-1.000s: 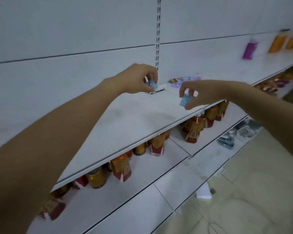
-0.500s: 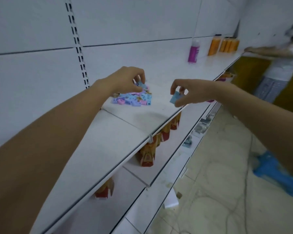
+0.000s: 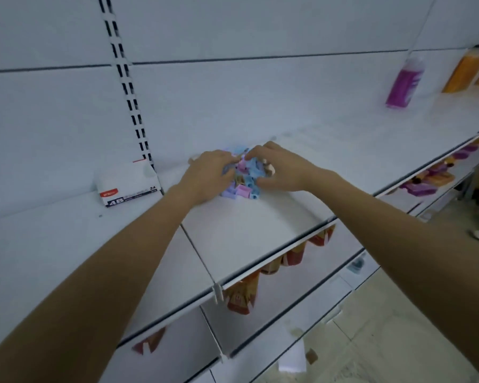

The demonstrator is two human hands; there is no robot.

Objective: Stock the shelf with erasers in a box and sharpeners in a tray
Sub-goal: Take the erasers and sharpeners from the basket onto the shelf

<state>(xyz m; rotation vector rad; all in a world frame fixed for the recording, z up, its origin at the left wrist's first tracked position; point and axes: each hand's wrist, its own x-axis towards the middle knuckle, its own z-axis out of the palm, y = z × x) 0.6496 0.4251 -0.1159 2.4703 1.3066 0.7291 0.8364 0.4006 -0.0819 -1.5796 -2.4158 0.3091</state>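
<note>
A pile of small blue, pink and purple sharpeners [image 3: 245, 186] lies on the white shelf [image 3: 260, 230], near the back panel. My left hand [image 3: 205, 175] curls against the pile's left side. My right hand [image 3: 284, 168] curls over its top and right side, and the fingertips of the two hands nearly meet above it. The hands hide much of the pile. To the left of my left wrist a white eraser box [image 3: 127, 186] marked 4B and 24 stands against the back panel. No tray is in view.
A purple bottle [image 3: 404, 81] and orange bottles [image 3: 463, 73] stand further right on the same shelf. Red-gold packets [image 3: 241, 297] and purple packs [image 3: 418, 187] sit on the shelf below. A slotted upright [image 3: 127, 87] runs up the back panel.
Both hands, each pinching a blue sharpener in the air, have come down together onto the sharpener pile. The camera swung, bringing the eraser box into view.
</note>
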